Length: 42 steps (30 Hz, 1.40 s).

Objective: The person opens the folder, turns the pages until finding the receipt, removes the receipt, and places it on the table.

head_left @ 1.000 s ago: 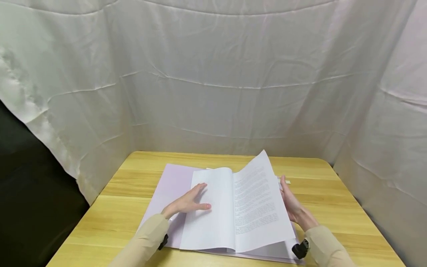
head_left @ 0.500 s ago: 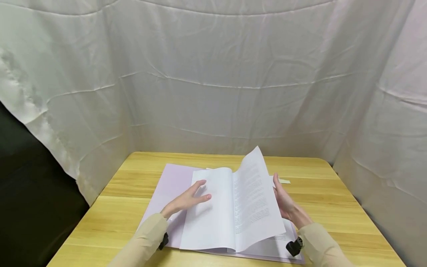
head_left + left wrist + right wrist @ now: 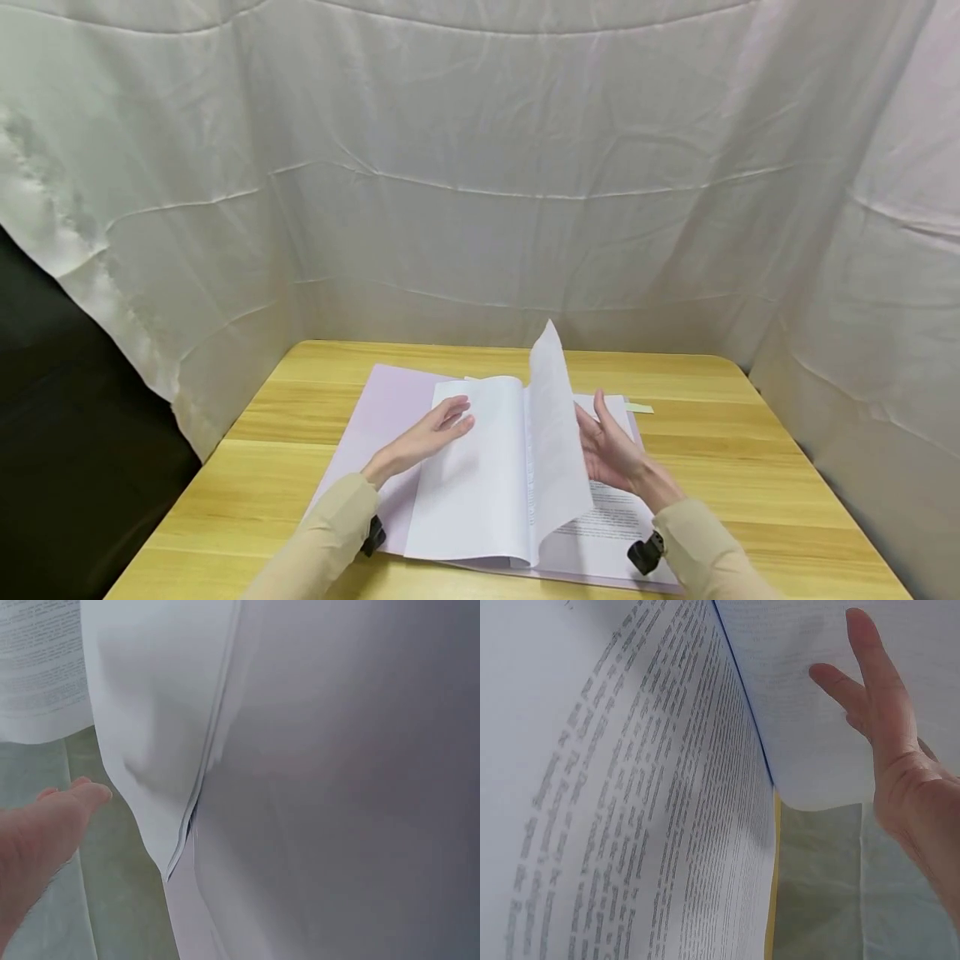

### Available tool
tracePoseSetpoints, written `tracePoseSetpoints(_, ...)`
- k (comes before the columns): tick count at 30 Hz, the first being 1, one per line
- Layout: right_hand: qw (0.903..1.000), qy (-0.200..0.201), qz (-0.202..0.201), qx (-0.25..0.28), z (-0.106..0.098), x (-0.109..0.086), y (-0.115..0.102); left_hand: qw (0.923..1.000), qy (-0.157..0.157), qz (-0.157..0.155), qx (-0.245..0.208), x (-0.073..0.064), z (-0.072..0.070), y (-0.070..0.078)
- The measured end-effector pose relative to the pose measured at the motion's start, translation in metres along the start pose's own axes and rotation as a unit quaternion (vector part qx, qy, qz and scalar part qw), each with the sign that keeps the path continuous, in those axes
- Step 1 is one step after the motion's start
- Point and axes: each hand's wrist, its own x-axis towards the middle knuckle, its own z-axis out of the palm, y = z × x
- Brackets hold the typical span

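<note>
A lilac folder lies spread on the table with a stack of printed sheets in it. One raised page stands almost upright near the middle fold. My right hand is behind that page, its extended fingers against the back and the thumb pointing up; the right wrist view shows its fingers spread along the sheet. Over the turned left-hand pages, my left hand hovers with loosely bent fingers, holding nothing. Beneath the raised page, a printed sheet shows on the right.
The wooden table has rounded far corners. A pale yellow tab sticks out past the right edge of the pages. Light grey curtains hang behind and on both sides; a dark area shows at far left.
The raised page has swung leftward from a slant to nearly upright, with my right hand following it left. More of the sheet beneath shows. My left hand has drawn its fingers closer together.
</note>
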Motion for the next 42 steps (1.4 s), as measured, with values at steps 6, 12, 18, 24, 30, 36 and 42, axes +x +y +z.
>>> tracePoseSetpoints(6,0.9991,-0.039,-0.009,0.011,-0.001,0.007,0.003,0.999,-0.011,0.014,-0.041,0.003,0.001,0.003)
tracePoseSetpoints(12,0.9976,0.024,0.022,-0.062,-0.002,0.006,0.009,0.9814,-0.034,-0.01,-0.188,0.007,0.006,0.006)
tracePoseSetpoints(18,0.9893,0.038,0.042,-0.135,-0.001,0.008,0.013,0.9749,0.07,-0.04,-0.208,0.013,0.013,0.008)
tracePoseSetpoints(24,0.9705,0.078,0.026,-0.227,-0.007,0.004,0.012,0.967,0.169,-0.055,-0.182,0.017,0.015,0.004)
tracePoseSetpoints(30,0.9362,0.137,0.014,-0.324,-0.026,-0.005,0.011,0.9639,0.199,-0.081,-0.158,0.015,0.01,-0.002)
tracePoseSetpoints(36,0.9196,0.166,0.045,-0.353,-0.042,-0.012,0.014,0.9658,0.223,-0.103,-0.084,0.013,0.002,-0.008)
tracePoseSetpoints(42,0.9219,0.163,0.086,-0.341,-0.049,-0.014,0.016,0.9654,0.234,-0.115,-0.001,0.01,-0.006,-0.014)
